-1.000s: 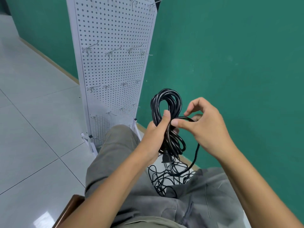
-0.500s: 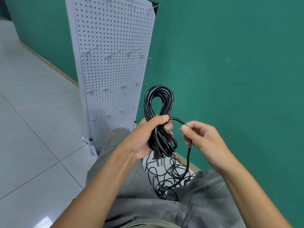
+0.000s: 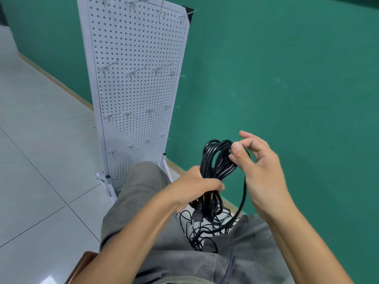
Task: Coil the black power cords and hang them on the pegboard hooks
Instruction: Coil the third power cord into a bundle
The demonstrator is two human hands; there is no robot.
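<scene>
- One white pegboard (image 3: 135, 95) is standing against the green wall, hooks (image 3: 134, 72) bare.
- One black power cord coil (image 3: 217, 162) is being wound; hanging is waiting.
- Left hand (image 3: 194, 187) is clenching the coil's waist.
- Right hand (image 3: 258, 169) is pinching the next loop at the top; loose cord (image 3: 205, 232) between the knees needs gathering.

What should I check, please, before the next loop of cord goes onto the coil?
1. Left hand grips the coil at its middle: ok.
2. Right hand pinches the free strand at the coil's top: ok.
3. Strand runs down from the right hand to the loose cord without a visible knot: ok along the part that shows.
4. Loose cord between the knees is untangled: not ok, it lies in crossing loops.
5. Plug hangs below the left hand, apart from the strand: ok.
6. Pegboard hooks are free for hanging: ok, nothing hangs on those in view.
</scene>
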